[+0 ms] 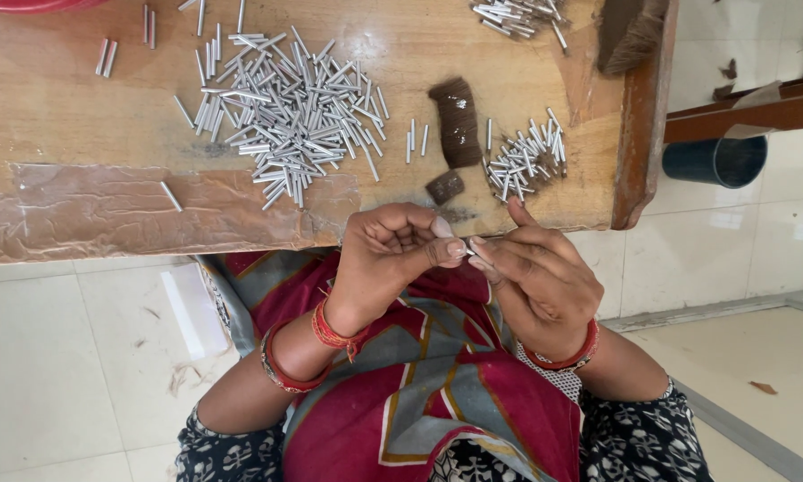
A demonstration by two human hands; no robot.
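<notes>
Both hands are meeting just off the near edge of the worn wooden workbench (80, 107), above the lap. Only the head view is on offer.

Left hand (392, 259) is curling nearly shut, thumb and forefinger pinching a thin silver metal tube (466, 247) at its tip. Right hand (540, 281) is loosely curled, thumb up, fingertips touching the same tube from the other side. Tube is mostly hidden between the fingers, so whether anything is being pushed into it cannot be told.

Progress, judged from how things lie: big loose heap of short silver metal tubes (285, 112) is sitting mid-bench, looking like the untouched stock. Smaller fanned pile of silver tubes (522, 161) is lying just beyond the right hand, likely the worked pieces, though ends are too small to confirm. Third little cluster of tubes (517, 16) is sitting at the far edge. So the smaller share appears done, the bulk left.

Dark brown bundle of fibre (457, 120) is lying between the two main piles, with a small cut tuft of brown fibre (444, 186) near the bench edge. Dark blue round container (715, 161) is sitting off the bench to the right, under a wooden rail.
</notes>
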